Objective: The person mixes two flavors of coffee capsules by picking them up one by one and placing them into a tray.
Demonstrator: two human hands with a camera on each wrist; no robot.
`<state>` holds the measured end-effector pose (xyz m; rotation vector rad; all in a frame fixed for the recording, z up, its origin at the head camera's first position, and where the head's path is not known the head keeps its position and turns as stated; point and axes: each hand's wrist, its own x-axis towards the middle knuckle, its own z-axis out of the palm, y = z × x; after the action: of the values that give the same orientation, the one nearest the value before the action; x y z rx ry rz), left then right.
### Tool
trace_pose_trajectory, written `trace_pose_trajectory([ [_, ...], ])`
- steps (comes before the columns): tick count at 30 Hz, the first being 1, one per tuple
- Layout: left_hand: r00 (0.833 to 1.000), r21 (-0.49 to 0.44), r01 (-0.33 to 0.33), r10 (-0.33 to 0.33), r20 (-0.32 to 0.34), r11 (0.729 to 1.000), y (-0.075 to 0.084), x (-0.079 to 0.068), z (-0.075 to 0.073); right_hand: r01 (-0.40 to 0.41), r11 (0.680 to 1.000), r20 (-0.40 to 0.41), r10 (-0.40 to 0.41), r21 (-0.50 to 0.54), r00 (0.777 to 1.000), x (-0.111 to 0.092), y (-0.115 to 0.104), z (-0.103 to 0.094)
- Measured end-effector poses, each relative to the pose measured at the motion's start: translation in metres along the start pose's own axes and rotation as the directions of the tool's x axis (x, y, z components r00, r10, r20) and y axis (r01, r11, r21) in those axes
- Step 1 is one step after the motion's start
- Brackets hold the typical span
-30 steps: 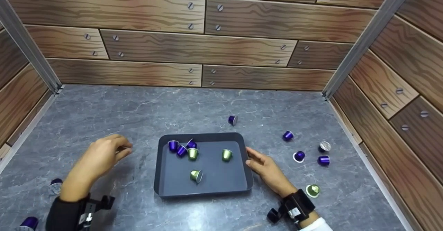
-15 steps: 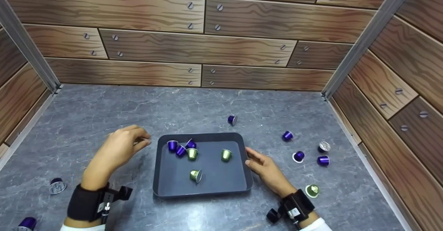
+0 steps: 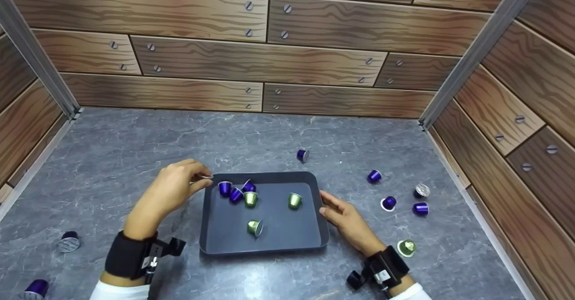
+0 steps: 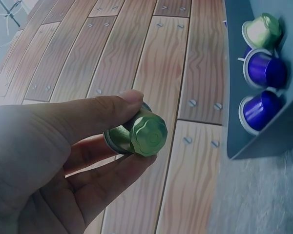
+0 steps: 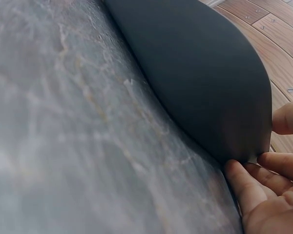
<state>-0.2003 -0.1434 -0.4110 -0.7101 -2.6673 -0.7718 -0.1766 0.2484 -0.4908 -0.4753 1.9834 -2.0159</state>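
My left hand (image 3: 174, 184) is raised at the back left corner of a dark grey tray (image 3: 274, 241). In the left wrist view, its thumb and fingers pinch a green coffee capsule (image 4: 149, 135), mostly hidden by the hand in the head view. My right hand (image 3: 348, 222) holds the tray's right side, thumb at the rim and fingers against the outer wall. Inside the tray, three purple capsules (image 3: 225, 189) cluster with a green capsule (image 3: 250, 200) at the back left. Two more green ones lie apart, one to the right (image 3: 294, 201) and one nearer the front (image 3: 254, 228).
Several purple capsules (image 3: 374, 176) and a green capsule (image 3: 406, 247) are scattered right of the tray. One purple capsule (image 3: 302, 155) lies behind it. Two more dark purple capsules (image 3: 37, 287) are at the front left. Wood-patterned walls (image 3: 193, 59) enclose the grey marbled table (image 3: 148, 134).
My left hand has moved right and away from me, from the table's left side to the tray's back left corner, carrying the green capsule. My right hand stays on the tray.
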Motion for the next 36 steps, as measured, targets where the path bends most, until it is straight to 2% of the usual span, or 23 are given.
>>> trace_pose_trajectory([
  [6,1.000,-0.014,0.005,-0.004,0.024,1.000,0.006,0.008,0.010,-0.002,1.000,-0.013,0.002,0.010,1.000,0.001,0.004,-0.002],
  [18,0.997,-0.009,-0.039,0.040,0.061,0.999,0.013,0.022,0.024,0.009,1.000,0.006,-0.009,0.017,1.000,0.000,0.001,0.000],
  [29,0.985,-0.007,-0.047,0.047,0.165,0.999,0.021,0.031,0.039,-0.002,1.000,-0.007,0.002,0.013,1.000,-0.001,0.001,0.001],
  [36,0.975,-0.001,-0.090,0.088,0.202,0.996,0.025,0.031,0.048,-0.005,1.000,-0.016,0.004,-0.008,1.000,0.000,0.001,0.000],
])
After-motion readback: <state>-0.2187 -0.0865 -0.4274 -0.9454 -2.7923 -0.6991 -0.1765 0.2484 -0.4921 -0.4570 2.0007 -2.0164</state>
